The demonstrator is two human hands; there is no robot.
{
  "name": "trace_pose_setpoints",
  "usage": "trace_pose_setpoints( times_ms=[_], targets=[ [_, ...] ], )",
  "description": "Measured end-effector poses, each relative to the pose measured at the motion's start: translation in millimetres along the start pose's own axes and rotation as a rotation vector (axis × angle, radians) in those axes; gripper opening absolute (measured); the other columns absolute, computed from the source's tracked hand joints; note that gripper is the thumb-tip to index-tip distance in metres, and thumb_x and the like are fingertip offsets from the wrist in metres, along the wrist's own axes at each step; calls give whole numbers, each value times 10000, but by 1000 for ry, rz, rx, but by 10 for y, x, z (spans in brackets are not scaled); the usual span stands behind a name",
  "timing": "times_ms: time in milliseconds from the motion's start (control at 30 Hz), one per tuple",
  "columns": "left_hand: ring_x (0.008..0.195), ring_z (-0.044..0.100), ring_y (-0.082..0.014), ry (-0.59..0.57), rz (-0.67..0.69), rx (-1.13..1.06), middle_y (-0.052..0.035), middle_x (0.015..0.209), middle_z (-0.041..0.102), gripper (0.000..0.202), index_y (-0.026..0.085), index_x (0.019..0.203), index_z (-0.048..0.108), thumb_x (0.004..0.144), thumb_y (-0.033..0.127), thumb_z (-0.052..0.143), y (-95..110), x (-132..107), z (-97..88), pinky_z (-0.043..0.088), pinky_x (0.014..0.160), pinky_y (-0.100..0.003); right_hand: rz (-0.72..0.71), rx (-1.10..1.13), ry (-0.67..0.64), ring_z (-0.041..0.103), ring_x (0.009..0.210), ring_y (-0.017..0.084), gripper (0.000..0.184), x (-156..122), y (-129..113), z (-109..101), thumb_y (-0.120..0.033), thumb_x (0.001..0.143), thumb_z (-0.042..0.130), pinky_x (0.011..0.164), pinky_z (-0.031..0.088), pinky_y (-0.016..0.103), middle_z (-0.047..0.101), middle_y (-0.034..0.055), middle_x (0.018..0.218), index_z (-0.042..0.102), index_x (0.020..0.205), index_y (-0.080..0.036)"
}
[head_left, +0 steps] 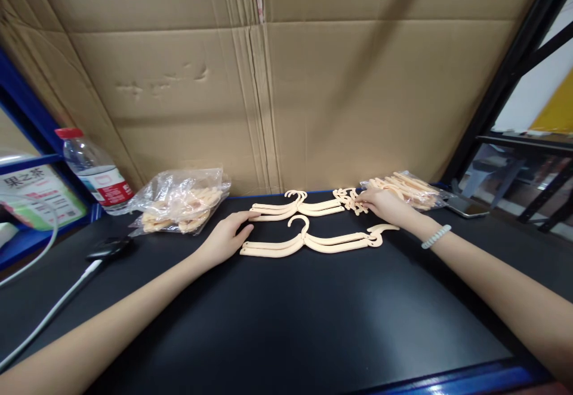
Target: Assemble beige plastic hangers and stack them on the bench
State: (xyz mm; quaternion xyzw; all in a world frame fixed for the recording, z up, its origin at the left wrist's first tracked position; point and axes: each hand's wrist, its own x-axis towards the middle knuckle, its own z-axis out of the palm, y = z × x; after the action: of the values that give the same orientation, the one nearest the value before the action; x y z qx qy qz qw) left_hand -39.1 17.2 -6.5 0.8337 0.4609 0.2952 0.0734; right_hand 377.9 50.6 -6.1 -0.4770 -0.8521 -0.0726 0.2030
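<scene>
Cream plastic folding hangers lie on the black table. The front folded hanger (304, 241) has a hook at its centre and a small curved hook piece (378, 234) at its right end. Behind it lies a back group of hangers (298, 207), their hooks overlapping. My left hand (226, 237) rests with fingers stretched out at the left ends of the hangers, its fingertips at the back group. At the back right, the fingers of my right hand (387, 204) pinch at a pile of small hook pieces (347, 198); the piece between the fingertips is partly hidden.
A clear bag of cream parts (181, 204) lies at the left, another bag of hanger arms (412, 189) at the right. Beyond are a phone (468, 206), a bottle (98, 174) and a black device (110, 248) with a white cable. Cardboard (335, 85) walls the back edge.
</scene>
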Motion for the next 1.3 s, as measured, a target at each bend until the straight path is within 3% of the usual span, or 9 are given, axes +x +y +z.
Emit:
trace_pose_setpoints(
  times_ms=[233, 433, 600, 767, 967, 1133, 1300],
  targets=[
    [1071, 617, -306, 15, -37, -10, -153, 1110, 686, 388, 156, 1045, 689, 813, 393, 487, -9, 92, 50, 439, 984, -463, 20, 55, 130, 650, 852, 253, 186, -9, 55, 70, -174, 839, 538, 779, 507, 392, 725, 77, 897, 716, 880, -210],
    [897, 634, -291, 63, -87, -50, -107, 923, 694, 243, 190, 853, 717, 764, 351, 558, 29, 144, 78, 478, 863, -452, 62, 113, 395, 617, 941, 252, 201, 25, 19, 8, -259, 906, 491, 859, 487, 437, 684, 93, 978, 684, 923, -205],
    [838, 639, -253, 105, -122, -145, -63, 866, 703, 173, 212, 790, 684, 744, 355, 598, 84, 121, 64, 488, 803, -392, 190, 242, 602, 591, 787, 213, 210, 43, -48, -78, -330, 883, 547, 669, 511, 358, 584, 90, 902, 705, 927, -197],
    [726, 663, -217, 160, -182, -298, -41, 772, 677, 221, 196, 816, 601, 760, 409, 594, 157, 82, 62, 529, 706, -356, 224, 308, 762, 534, 677, 168, 205, 31, -191, -196, -341, 867, 576, 606, 461, 312, 533, 32, 763, 721, 943, -217],
    [767, 697, -198, 231, -253, -542, -42, 765, 693, 269, 188, 770, 534, 752, 422, 665, 335, -39, 60, 548, 720, -312, 382, 687, 712, 400, 459, 101, 233, -56, -613, -418, -374, 826, 642, 435, 288, 247, 487, -41, 524, 719, 976, -213],
    [775, 691, -182, 298, -344, -796, -49, 790, 719, 291, 175, 729, 564, 674, 357, 785, 480, -131, 88, 524, 735, -280, 419, 982, 590, 484, 460, 93, 264, -85, -908, -505, -403, 805, 668, 446, 372, 249, 666, 10, 698, 698, 994, -221],
    [722, 682, -168, 284, -403, -920, -47, 804, 730, 340, 172, 657, 534, 601, 308, 840, 534, -133, 102, 519, 681, -266, 514, 1184, 550, 644, 669, 165, 292, -73, -1021, -464, -470, 749, 706, 590, 497, 300, 704, 68, 844, 707, 856, -198]
  ],
)
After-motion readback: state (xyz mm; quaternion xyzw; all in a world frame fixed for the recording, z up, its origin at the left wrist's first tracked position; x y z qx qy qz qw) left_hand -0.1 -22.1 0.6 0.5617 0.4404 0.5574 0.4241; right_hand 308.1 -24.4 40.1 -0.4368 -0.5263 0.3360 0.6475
